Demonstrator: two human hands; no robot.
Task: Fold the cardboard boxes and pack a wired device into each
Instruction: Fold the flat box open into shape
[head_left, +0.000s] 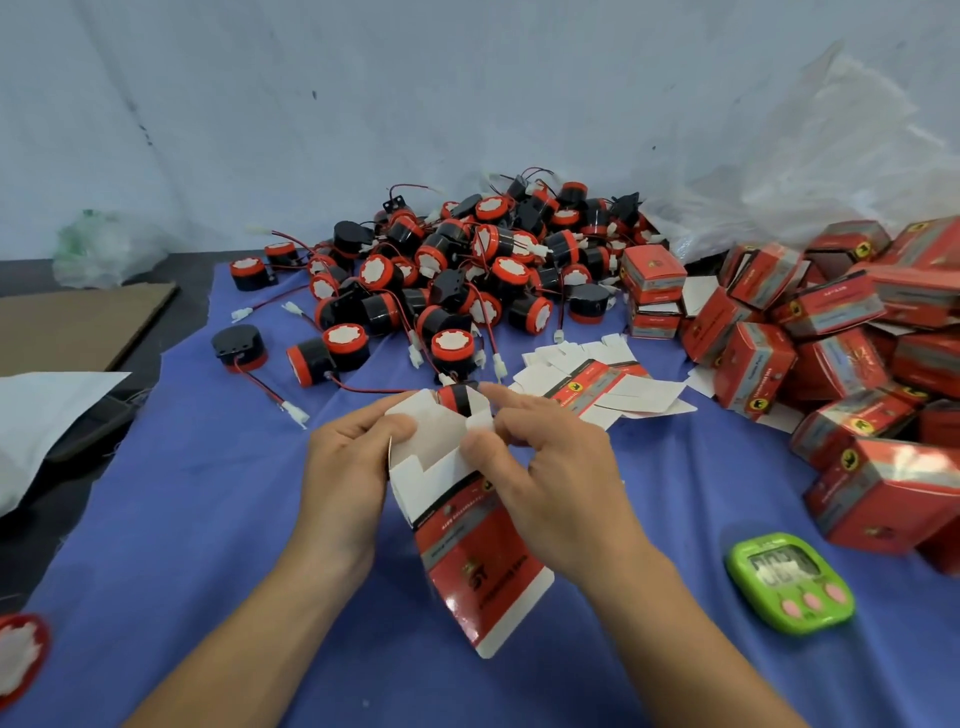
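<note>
A red printed cardboard box with white flaps raised is held above the blue cloth between both hands. My left hand grips its left side. My right hand pinches a white flap at the box's upper end. Just behind the flaps lies one black and red wired device. A heap of the same wired devices covers the middle of the cloth. Flat unfolded boxes lie to the right of my hands. Folded red boxes are piled at the far right.
A green digital timer lies on the blue cloth at the right. Brown cardboard and a white bag sit at the left. Clear plastic sheeting bulges behind the boxes. A red and white device shows at the bottom left edge.
</note>
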